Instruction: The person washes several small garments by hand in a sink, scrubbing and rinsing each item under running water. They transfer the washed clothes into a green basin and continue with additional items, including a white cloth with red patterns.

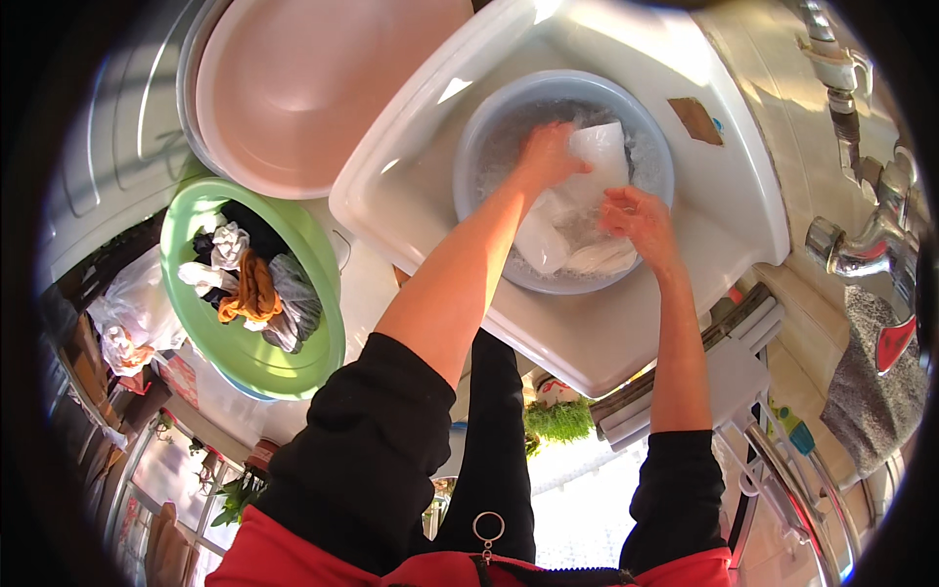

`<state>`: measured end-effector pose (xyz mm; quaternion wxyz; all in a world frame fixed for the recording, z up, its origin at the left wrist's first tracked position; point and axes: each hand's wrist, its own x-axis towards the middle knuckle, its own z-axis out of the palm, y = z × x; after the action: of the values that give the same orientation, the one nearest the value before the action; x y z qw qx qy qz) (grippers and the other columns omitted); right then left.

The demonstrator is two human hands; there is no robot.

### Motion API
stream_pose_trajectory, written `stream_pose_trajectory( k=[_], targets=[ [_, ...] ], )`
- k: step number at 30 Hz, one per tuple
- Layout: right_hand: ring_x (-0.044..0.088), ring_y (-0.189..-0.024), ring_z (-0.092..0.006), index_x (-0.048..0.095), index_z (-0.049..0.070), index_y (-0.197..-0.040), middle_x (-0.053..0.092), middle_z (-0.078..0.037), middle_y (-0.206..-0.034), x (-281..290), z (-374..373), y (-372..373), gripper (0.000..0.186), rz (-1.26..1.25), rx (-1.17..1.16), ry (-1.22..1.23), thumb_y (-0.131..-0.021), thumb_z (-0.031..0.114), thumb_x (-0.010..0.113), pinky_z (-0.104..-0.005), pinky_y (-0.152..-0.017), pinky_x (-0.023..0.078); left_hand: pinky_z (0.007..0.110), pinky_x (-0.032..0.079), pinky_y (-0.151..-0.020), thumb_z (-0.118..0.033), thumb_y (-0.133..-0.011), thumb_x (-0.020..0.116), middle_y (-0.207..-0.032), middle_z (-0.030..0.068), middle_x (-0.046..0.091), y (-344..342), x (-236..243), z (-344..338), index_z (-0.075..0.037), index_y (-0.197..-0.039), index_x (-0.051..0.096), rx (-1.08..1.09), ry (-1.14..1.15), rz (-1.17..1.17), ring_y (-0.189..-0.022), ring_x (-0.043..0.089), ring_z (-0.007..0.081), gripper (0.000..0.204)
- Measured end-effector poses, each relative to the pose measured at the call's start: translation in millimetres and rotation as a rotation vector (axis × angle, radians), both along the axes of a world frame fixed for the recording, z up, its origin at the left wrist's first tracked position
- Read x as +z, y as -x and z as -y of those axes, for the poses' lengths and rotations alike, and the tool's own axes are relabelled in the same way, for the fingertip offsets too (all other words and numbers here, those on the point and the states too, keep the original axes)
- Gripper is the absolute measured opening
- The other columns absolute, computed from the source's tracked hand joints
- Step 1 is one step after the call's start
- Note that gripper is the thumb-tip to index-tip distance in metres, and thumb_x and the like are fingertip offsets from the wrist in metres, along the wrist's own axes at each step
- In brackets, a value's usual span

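Observation:
A grey-blue basin (467, 166) stands inside a white sink (734, 215) and holds foamy water and white items (599, 147), which look like cloth. My left hand (548, 157) is closed on the upper white piece at its left side. My right hand (634, 220) is at the basin's right, just below that piece, with fingers bent and apart; whether it touches the items is unclear. Soapy water partly hides the items' shapes.
A pink basin (313, 88) lies upper left. A green tub (303, 357) of mixed clothes (254, 289) sits at left beside plastic bags (142, 303). Chrome taps (871, 235), a grey towel (856, 372) and a metal rail (782, 470) are at right. Green plants (558, 421) show below the sink.

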<state>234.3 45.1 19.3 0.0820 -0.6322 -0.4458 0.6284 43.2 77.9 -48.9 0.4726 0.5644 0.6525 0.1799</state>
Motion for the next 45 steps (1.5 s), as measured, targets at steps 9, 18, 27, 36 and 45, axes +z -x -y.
stream_pose_trajectory(
  k=[9,18,27,36,45],
  targets=[
    [0.030,-0.143,-0.0222,0.062,0.016,-0.115,0.063,0.000,-0.126,53,-25,-1,0.051,0.251,0.912,-0.797,-0.069,-0.006,0.070,-0.0456,-0.116,0.026,0.040,0.049,-0.063,0.002,-0.064,0.067,-0.082,0.0059,0.053,15,115,93,-0.008,-0.082,0.058,-0.319,-0.544,0.031,-0.073,0.057,0.0272,0.022],
    [0.062,-0.101,-0.0272,0.060,0.002,-0.080,0.064,-0.010,-0.085,232,51,-8,0.014,0.324,0.436,-0.829,-0.069,0.001,0.069,-0.0432,-0.094,0.047,0.032,0.044,-0.053,-0.008,-0.066,0.067,-0.073,0.0040,0.047,54,278,138,-0.009,-0.071,0.053,-0.260,-0.694,-0.102,-0.057,0.053,0.0177,0.016],
    [0.056,-0.080,-0.0281,0.051,0.005,-0.074,0.057,-0.008,-0.072,494,80,-4,0.030,0.351,0.527,-1.137,-0.072,0.030,0.067,-0.0378,-0.073,0.046,0.030,0.037,-0.050,-0.013,-0.071,0.064,-0.075,0.0072,0.047,53,489,148,-0.002,-0.071,0.056,-0.157,-1.018,0.383,-0.060,0.048,0.0181,0.014],
    [0.052,-0.083,-0.0249,0.048,0.011,-0.074,0.052,-0.004,-0.072,508,82,-43,0.032,0.230,0.370,-1.398,-0.070,0.035,0.069,-0.0362,-0.077,0.043,0.031,0.037,-0.055,-0.017,-0.074,0.065,-0.074,0.0061,0.046,43,531,132,-0.001,-0.074,0.060,-0.109,-1.029,0.486,-0.066,0.050,0.0187,0.017],
    [0.059,-0.088,-0.0240,0.063,-0.002,-0.087,0.061,-0.009,-0.089,255,56,23,0.028,0.294,0.270,-0.671,-0.062,-0.012,0.070,-0.0324,-0.075,0.048,0.041,0.045,-0.096,0.010,-0.078,0.063,-0.117,0.0135,0.059,73,236,116,-0.005,-0.116,0.059,-0.022,-0.293,0.285,-0.109,0.058,0.0320,0.041]
  ],
)
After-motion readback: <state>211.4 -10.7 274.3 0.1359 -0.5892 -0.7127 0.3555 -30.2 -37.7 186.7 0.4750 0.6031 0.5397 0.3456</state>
